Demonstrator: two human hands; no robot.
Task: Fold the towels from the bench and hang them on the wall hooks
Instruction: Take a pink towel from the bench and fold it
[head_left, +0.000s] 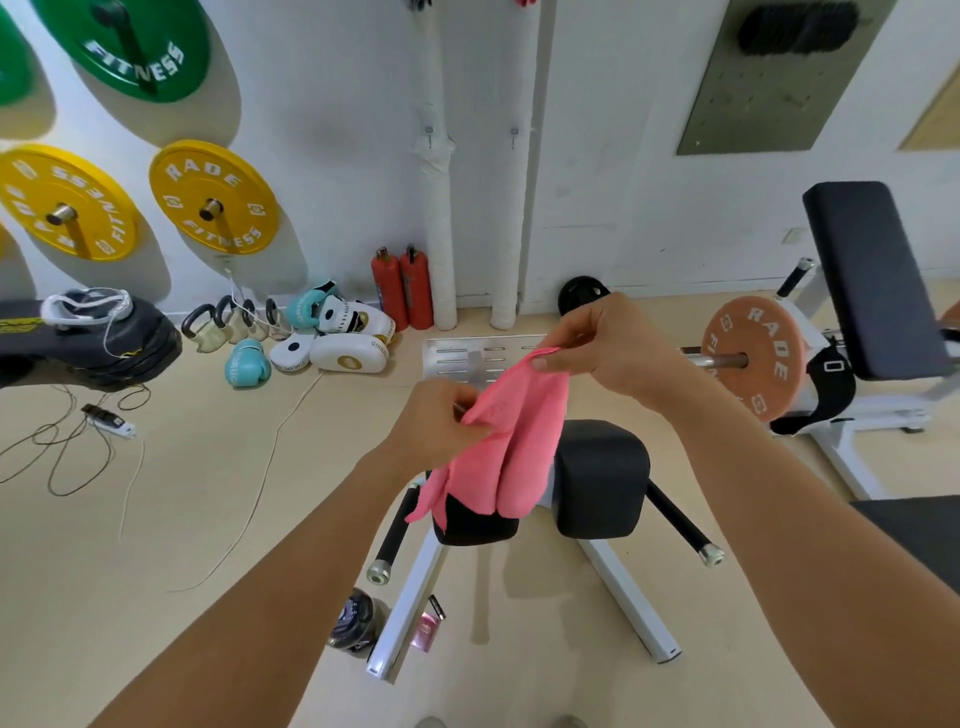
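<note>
**Pink towel held in mid-air, fold in progress**

I am observing both hands raised over the bench, with one pink towel hanging between them. The right hand is pinching the towel's upper far corner, thumb and fingers clamped together on the cloth. The left hand is gripping the nearer, lower edge, its grip likewise closed on the fabric. The towel is draping downward from these two holds, so its long axis is running roughly vertical, doubled into two hanging lobes above the dark pads.

The relation that matters: the two wall hooks are lying far beyond and above the towel, on the white wall between the padded pipes. The right hand is sitting higher and farther, so I am judging it the nearer hand to a hook. The fold is looking loose and incomplete; I am expecting it needs squaring before hanging.
</note>
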